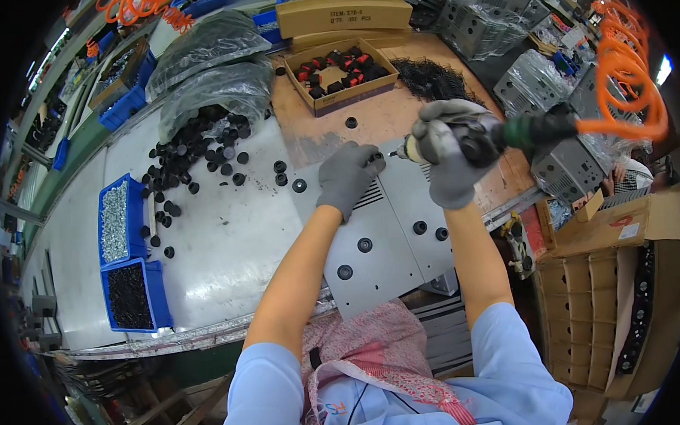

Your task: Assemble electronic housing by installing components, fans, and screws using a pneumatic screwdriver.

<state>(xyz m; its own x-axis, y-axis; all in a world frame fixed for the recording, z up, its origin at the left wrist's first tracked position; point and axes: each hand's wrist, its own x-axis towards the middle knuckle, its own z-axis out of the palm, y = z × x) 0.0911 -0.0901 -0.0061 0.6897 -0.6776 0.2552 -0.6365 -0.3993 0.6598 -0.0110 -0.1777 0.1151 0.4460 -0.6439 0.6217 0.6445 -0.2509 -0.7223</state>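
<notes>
Two grey sheet-metal panels (381,266) with slots and holes lie side by side before me. Gloved in grey, my left hand (343,176) is closed, its fingertips on a black rubber foot (376,162) at the panels' far part. My right hand (449,160), also gloved, grips an air screwdriver (474,137) whose tip points left, a short gap from that foot. More rubber feet sit on the nearer part of the panels, among them one foot (365,245) near the middle. Several others stand left of my left hand, such as a loose foot (299,185).
A heap of black feet (196,154) spills from a plastic bag (220,97). Blue bins hold silver screws (115,220) and black screws (129,297). A cardboard box (336,99) of black-red parts stands behind. An orange coiled hose (627,67) runs to the screwdriver; cartons stand right.
</notes>
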